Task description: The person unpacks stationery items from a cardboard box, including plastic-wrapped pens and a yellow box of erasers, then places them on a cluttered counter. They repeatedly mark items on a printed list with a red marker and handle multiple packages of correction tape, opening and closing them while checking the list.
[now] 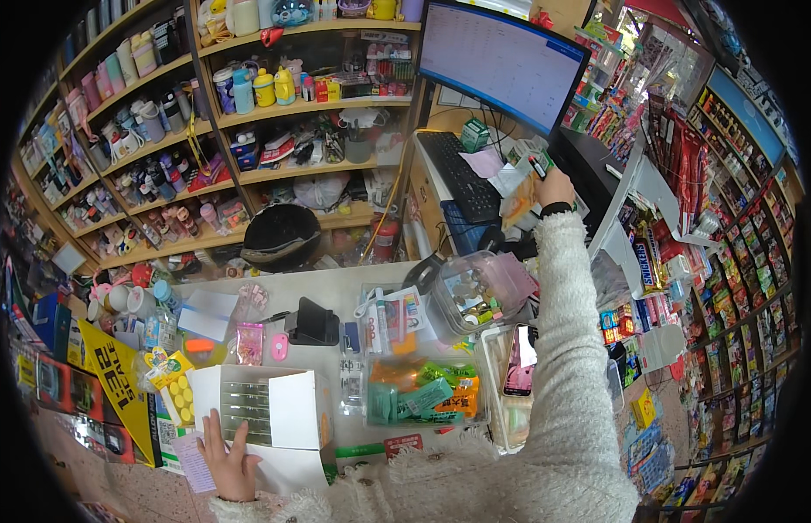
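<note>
My left hand [229,457] rests on the near left edge of an open white cardboard box [301,406], fingers spread. Inside the box stand several flat, clear-edged packs [246,412] in a row. My right arm stretches forward across the counter [268,281]. At its end, my right hand [554,191] is among papers and small packets under the computer monitor [503,62]. A small dark, pen-like item [537,167] shows at its fingers; whether they grip it is unclear. Just left of that hand lies an orange-brown plastic packet [520,201].
A clear tub of coins [467,287] and a clear bin of snack packets [424,395] stand on the counter. Right of them, a phone [518,361] lies in a white tray. A black keyboard [459,175] is below the monitor. A yellow sign [114,386] leans at left.
</note>
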Demonstrator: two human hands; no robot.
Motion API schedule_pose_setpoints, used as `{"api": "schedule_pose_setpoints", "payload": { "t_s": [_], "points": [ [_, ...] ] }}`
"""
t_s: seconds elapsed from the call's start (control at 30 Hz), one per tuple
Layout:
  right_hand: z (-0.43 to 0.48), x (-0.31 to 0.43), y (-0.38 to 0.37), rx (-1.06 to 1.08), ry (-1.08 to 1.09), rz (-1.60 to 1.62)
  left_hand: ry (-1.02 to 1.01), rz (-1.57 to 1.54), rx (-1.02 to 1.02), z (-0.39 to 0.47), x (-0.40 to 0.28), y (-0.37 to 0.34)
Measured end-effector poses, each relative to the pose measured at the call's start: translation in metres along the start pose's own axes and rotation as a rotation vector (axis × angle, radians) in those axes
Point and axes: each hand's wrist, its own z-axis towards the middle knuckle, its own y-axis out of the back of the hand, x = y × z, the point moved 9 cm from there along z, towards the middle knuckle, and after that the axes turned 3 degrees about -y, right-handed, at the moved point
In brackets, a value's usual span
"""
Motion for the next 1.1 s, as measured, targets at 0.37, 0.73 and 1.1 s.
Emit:
{"api": "schedule_pose_setpoints", "payload": {
  "t_s": [0.37, 0.73, 1.1],
  "points": [
    [-0.136, 0.115, 0.134, -0.097, 0.456, 0.733, 0.080, 0.189, 0.082, 0.008, -0.017, 0.003],
    [-0.081, 0.052, 0.081, -0.130, 0.211, 0.455, 0.015, 0.247, 0.083, 0.005, -0.020, 0.001],
    [0.001, -0.064, -0.037, 0.054, -0.103, 0.001, -0.032, 0.150, 0.065, 0.017, -0.009, 0.001]
  ]
}}
